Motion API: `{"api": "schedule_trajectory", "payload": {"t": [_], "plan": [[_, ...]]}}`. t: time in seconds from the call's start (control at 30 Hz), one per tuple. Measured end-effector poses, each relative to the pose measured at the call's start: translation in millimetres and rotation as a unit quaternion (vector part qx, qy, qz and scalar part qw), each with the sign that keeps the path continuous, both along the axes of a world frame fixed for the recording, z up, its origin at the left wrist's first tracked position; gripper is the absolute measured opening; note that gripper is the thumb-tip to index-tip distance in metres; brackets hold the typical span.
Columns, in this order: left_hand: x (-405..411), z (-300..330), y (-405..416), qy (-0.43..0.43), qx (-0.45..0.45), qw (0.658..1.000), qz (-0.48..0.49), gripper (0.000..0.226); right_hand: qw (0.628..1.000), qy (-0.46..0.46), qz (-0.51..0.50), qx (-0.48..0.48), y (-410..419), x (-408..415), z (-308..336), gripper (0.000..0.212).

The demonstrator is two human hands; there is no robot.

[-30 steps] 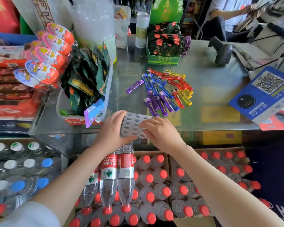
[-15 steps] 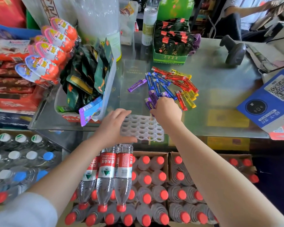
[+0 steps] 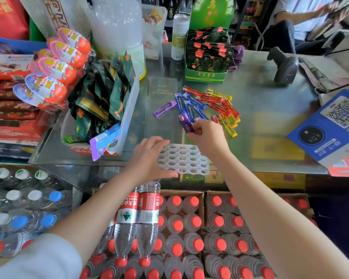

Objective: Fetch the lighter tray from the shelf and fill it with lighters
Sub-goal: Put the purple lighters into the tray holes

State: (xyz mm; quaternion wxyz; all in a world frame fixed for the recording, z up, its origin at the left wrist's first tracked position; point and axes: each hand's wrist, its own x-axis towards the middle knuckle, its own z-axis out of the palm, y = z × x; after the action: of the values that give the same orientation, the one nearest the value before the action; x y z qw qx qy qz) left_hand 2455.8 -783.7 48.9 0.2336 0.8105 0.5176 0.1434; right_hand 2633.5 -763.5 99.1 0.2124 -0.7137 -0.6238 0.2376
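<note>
Right hand [image 3: 208,137] pinching purple lighter [image 3: 186,123], long axis slanting up-left, left hand [image 3: 149,158] fingers spread on white lighter tray [image 3: 186,162] at glass counter's [image 3: 270,117] near edge

upper left: chocolate eggs [image 3: 54,67] | top centre: green tea box [image 3: 207,57] | upper right: barcode scanner [image 3: 284,66] | right edge: QR sign [image 3: 330,125] | bottom: red-capped water bottles [image 3: 181,234]

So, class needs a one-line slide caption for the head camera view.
Left hand steadies the empty white lighter tray on the glass counter while right hand lifts a purple lighter.
</note>
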Motion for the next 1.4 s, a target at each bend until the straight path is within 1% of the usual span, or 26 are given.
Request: {"api": "schedule_trajectory", "payload": {"t": [0.07, 0.13, 0.2, 0.3, 0.37, 0.43, 0.6, 0.73, 0.8, 0.9, 1.0, 1.13, 1.23, 1.3, 1.4], "plan": [[3, 2, 1, -0.006, -0.009, 1.0, 0.006, 0.111, 0.994, 0.101, -0.013, 0.04, -8, -3, 1, 0.013], [-1, 3, -1, -0.025, -0.027, 0.999, 0.006, 0.116, 0.983, 0.175, -0.03, 0.038, -13, -12, -2, 0.012], [-10, 2, -3, -0.047, -0.034, 0.998, -0.003, 0.118, 0.977, 0.206, -0.041, 0.029, -14, -19, -7, 0.013], [-24, 0, -6, -0.07, -0.045, 0.997, -0.01, 0.113, 0.978, 0.207, -0.023, 0.03, -12, -29, -14, 0.014], [-28, 0, -5, -0.081, -0.051, 0.995, -0.015, 0.109, 0.982, 0.186, 0.003, 0.032, -9, -36, -16, 0.01], [-28, 0, -4, -0.096, -0.054, 0.994, -0.015, 0.107, 0.988, 0.145, 0.033, 0.038, -6, -40, -15, 0.009], [-27, -3, -1, -0.115, -0.04, 0.992, -0.017, 0.099, 0.991, 0.049, 0.109, 0.054, -5, -42, -14, 0.013], [-26, -2, 1, -0.121, -0.041, 0.992, -0.003, 0.1, 0.991, 0.033, 0.114, 0.058, -8, -40, -21, 0.014], [-25, -1, 0, -0.127, -0.044, 0.991, 0.005, 0.099, 0.987, 0.023, 0.143, 0.067, -9, -41, -25, 0.011], [-25, 1, 0, -0.13, -0.04, 0.991, 0.005, 0.096, 0.984, -0.02, 0.161, 0.078, -9, -43, -28, 0.015], [-25, 1, -1, -0.13, -0.03, 0.991, 0.004, 0.091, 0.982, -0.075, 0.147, 0.092, -13, -43, -31, 0.02], [-25, 2, -3, -0.125, -0.035, 0.991, 0.014, 0.087, 0.985, -0.051, 0.14, 0.086, -15, -43, -29, 0.022], [-24, 3, -4, -0.124, -0.044, 0.991, 0.009, 0.088, 0.984, -0.091, 0.139, 0.069, -15, -34, -24, 0.029], [-25, 2, -3, -0.116, -0.059, 0.991, 0.009, 0.088, 0.985, -0.118, 0.1, 0.077, -17, -17, -22, 0.031], [-26, 0, -3, -0.113, -0.072, 0.991, 0.017, 0.088, 0.984, -0.134, -0.014, 0.113, -17, 15, -20, 0.022]]}}
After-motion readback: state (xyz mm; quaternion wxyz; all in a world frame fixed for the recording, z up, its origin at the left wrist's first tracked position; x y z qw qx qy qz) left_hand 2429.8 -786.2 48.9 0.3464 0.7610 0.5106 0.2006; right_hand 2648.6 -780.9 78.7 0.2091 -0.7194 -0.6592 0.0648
